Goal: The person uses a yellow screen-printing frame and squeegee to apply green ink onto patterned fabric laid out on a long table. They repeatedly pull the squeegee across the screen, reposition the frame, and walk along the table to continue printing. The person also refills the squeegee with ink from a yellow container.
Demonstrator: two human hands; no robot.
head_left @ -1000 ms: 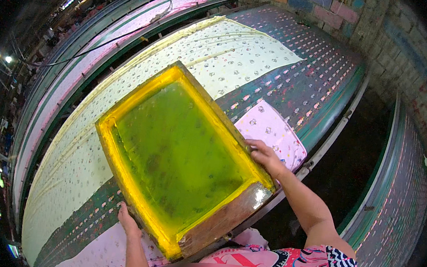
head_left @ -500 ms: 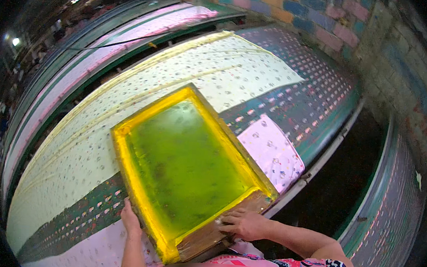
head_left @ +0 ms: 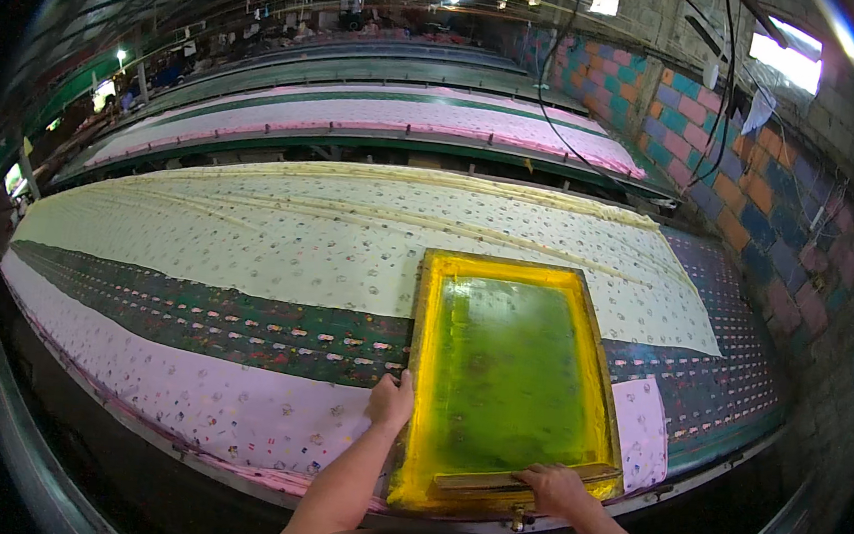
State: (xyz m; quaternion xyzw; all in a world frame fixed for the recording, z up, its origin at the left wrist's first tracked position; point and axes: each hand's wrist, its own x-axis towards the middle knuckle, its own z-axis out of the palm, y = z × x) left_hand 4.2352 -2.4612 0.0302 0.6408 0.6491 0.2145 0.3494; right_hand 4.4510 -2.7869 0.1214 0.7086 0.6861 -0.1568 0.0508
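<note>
A screen-printing frame (head_left: 514, 374) with green mesh and a thick yellow border lies over the near side of a long printing table. My left hand (head_left: 392, 400) is closed on the frame's left edge, thumb up beside the rim. Across the near end of the screen lies a narrow wooden squeegee (head_left: 480, 480). My right hand (head_left: 552, 490) grips it right of its middle, fingers over the top. Under the frame, pink printed cloth (head_left: 226, 402) stretches left, and a piece of it shows at the right.
Pale yellow printed cloth (head_left: 330, 224) covers the table's far half. A dark strip with rows of marks (head_left: 242, 323) runs between the cloths. A metal rail (head_left: 670, 487) follows the near edge. More long tables (head_left: 359, 111) stand beyond; a painted block wall (head_left: 733, 201) rises at right.
My view has lifted and turned, so the frame now appears upright and further right. My left hand has closed on its edge; my right hand, earlier flat on the near wood, now grips the squeegee.
</note>
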